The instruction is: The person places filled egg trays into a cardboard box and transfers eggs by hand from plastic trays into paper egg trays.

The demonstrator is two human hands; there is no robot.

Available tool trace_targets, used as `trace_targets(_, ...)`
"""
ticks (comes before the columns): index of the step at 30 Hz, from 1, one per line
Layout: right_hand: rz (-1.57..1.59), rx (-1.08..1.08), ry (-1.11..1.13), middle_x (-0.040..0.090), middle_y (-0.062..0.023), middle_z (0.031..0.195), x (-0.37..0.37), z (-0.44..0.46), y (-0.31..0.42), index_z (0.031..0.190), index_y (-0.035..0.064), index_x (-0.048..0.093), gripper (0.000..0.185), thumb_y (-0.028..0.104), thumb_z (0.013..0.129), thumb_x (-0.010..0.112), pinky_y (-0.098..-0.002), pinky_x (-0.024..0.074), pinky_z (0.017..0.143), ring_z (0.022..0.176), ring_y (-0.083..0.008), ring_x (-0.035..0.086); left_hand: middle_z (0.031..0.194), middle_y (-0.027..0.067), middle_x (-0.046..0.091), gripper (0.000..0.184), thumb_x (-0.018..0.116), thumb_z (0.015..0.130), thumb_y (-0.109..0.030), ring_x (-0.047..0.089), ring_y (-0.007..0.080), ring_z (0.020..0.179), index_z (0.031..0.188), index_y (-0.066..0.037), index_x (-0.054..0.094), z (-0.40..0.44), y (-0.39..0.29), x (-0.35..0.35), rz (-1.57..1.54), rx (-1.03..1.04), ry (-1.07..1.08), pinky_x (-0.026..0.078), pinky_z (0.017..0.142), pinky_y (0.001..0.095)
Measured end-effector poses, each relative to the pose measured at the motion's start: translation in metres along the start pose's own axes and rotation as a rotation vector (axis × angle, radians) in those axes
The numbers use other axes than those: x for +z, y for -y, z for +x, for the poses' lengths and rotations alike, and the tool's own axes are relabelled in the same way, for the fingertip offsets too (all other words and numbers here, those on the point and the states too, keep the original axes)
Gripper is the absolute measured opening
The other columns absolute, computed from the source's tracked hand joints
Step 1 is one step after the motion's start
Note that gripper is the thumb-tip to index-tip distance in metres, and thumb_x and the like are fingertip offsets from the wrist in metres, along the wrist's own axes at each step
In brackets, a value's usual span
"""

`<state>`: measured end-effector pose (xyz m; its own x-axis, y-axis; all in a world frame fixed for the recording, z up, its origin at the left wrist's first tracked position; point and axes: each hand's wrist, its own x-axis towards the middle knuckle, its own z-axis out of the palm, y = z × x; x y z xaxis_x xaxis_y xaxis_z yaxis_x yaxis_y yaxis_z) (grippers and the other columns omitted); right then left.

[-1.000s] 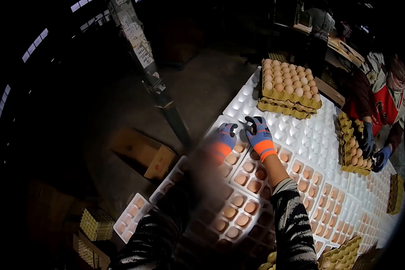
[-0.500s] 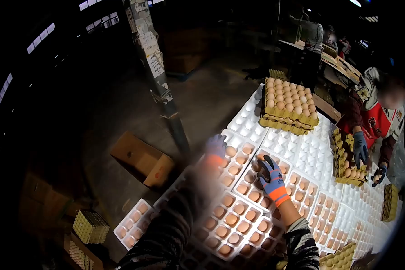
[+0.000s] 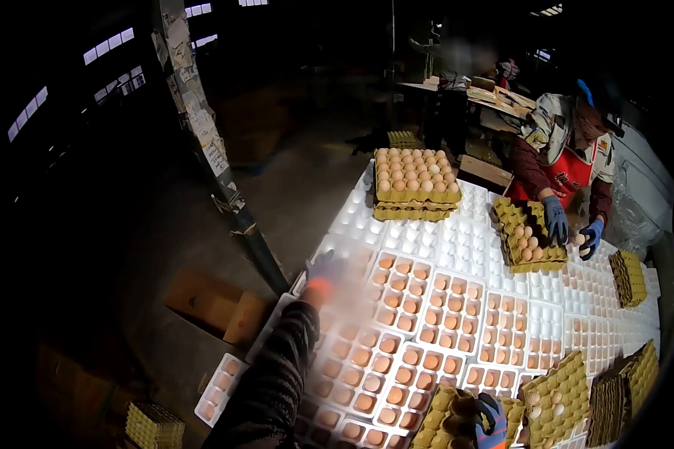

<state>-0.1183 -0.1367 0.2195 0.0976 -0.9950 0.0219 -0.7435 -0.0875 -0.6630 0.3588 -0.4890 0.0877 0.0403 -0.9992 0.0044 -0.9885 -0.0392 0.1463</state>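
Note:
My left hand (image 3: 323, 275), in a glove with an orange cuff, is smeared by motion over the left edge of the white egg cartons; its fingers cannot be made out. Under and beside it, brown eggs sit in the cups of a white carton (image 3: 361, 358). My right hand (image 3: 490, 423), in a grey-blue glove, is at the bottom edge of the view with its fingers curled over an olive pulp egg tray (image 3: 443, 420). Part of that hand is cut off by the frame. Another pulp tray (image 3: 558, 396) close by on the right holds a few eggs.
A stack of pulp trays full of eggs (image 3: 418, 176) stands at the far end on white cartons. Across the table, a co-worker in a red apron (image 3: 565, 176) handles eggs by a pulp tray (image 3: 528, 232). A cardboard box (image 3: 217, 307) and a post (image 3: 210, 142) are on the left.
My view has turned right. My right hand has left the egg-filled cartons and come down to a pulp tray near me. My left hand stays over the cartons' left side, blurred.

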Motion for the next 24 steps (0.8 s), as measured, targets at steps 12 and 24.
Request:
trace_targets(12, 0.024, 0.147, -0.263, 0.061, -0.0155, 0.137, -0.044, -0.124, -0.024, 0.128, 0.0066, 0.066, 0.046, 0.000, 0.082, 0.070, -0.0382, 0.0448, 0.107, 0.128, -0.0339, 0.056, 0.151, 0.0121, 0.049, 0.054, 0.056, 0.099, -0.001, 0.046, 0.0217, 0.139, 0.151, 0.000, 0.040, -0.141, -0.101, 0.020, -1.176, 0.254, -0.294, 0.036, 0.115, 0.0347)
trace_targets(24, -0.018, 0.218, 0.020, 0.063, -0.0128, 0.126, -0.012, -0.155, -0.020, 0.126, 0.0209, 0.065, 0.042, 0.022, 0.084, 0.068, -0.0436, 0.0505, 0.098, 0.117, -0.0355, 0.059, 0.128, 0.0082, 0.061, 0.056, 0.072, 0.083, -0.035, 0.054, 0.0303, 0.120, 0.134, -0.016, 0.060, -0.420, -0.293, -0.007, -0.383, 1.097, 0.119, 0.029, 0.117, 0.0506)
